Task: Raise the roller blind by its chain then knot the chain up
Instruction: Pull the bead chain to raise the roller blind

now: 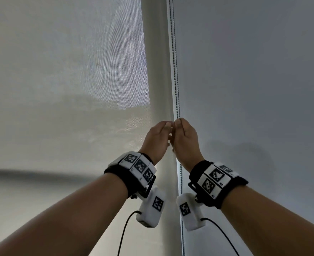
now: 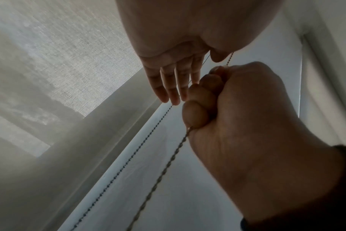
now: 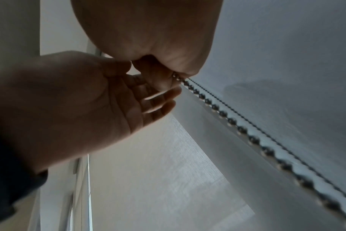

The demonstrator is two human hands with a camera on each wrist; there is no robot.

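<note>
Pulling chain (image 1: 176, 74) advised hand-over-hand: right hand (image 1: 185, 139) fisted round one strand, left hand (image 1: 157, 139) beside, fingers straight, nothing gripped; same strand kept, blind (image 1: 60, 71) not raised.

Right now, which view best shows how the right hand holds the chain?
Left wrist view: the right hand is a fist round the chain, exiting above and below. Right wrist view shows beads leaving the palm; head view, the hand's back.

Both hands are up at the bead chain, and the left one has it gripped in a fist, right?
Wrong hand. The right hand grips the chain in a fist. The left hand is beside it with straight fingers, as the left wrist view shows. Both are up at the chain.
</note>
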